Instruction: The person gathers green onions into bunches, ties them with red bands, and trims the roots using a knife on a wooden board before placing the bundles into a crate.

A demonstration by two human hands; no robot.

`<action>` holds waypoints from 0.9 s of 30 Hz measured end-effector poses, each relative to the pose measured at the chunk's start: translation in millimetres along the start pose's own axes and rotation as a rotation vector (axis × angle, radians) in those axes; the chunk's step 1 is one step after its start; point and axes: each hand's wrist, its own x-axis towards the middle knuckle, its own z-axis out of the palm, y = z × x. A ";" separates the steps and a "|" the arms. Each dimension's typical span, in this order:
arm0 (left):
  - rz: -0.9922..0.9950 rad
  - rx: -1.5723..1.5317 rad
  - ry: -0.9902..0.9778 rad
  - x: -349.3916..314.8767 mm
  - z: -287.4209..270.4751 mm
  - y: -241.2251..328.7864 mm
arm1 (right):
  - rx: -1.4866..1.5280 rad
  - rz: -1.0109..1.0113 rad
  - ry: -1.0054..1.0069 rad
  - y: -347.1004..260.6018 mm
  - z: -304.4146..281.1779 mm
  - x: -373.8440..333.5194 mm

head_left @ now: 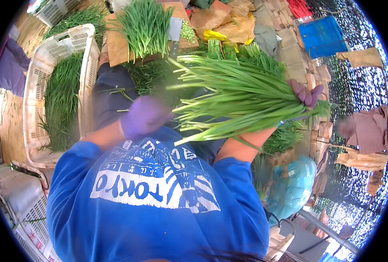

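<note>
My right hand [306, 94], in a purple glove, is closed around the leafy end of a large bunch of garlic chives [237, 94]. The bunch lies sideways across my front, its pale cut stems fanned out toward the left. Near those stems is my left hand [143, 115], also gloved in purple; motion smears its fingers. A few loose chive stems [123, 93] show just beyond it. On a wooden board [117, 48] at the far side lies another chive pile [146, 26], with a wide grey blade [175, 29] and chopped stem ends [187, 31] beside it.
At my left stands a white plastic crate [30, 105] of chives. Banded chive bundles [215, 49] sit beyond the held bunch. Brown paper or cloth [211, 19], a blue bin [323, 37], stacked bricks [285, 46] and a light-blue plastic bag [292, 185] are to the right.
</note>
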 end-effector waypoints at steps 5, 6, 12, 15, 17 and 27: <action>-0.443 0.453 -0.526 -41.0 -28.2 -68.8 | -0.596 -0.104 0.306 -10.9 8.1 54.8; -0.422 0.368 -0.311 -27.9 -35.9 -66.0 | -0.756 -0.114 0.358 -1.9 16.0 67.8; -0.417 -0.755 -0.046 52.9 -39.4 -33.8 | -1.127 -0.200 0.375 12.9 17.7 147.3; -0.219 -1.105 0.202 74.5 -22.6 -6.8 | -1.116 -0.131 0.387 33.6 -1.7 191.4; -0.193 -1.079 0.466 81.8 -11.4 -12.6 | -1.139 -0.128 0.621 68.7 19.1 200.3; -0.541 -1.118 0.509 89.8 -27.2 -29.4 | -1.068 -0.027 0.493 87.5 12.2 226.0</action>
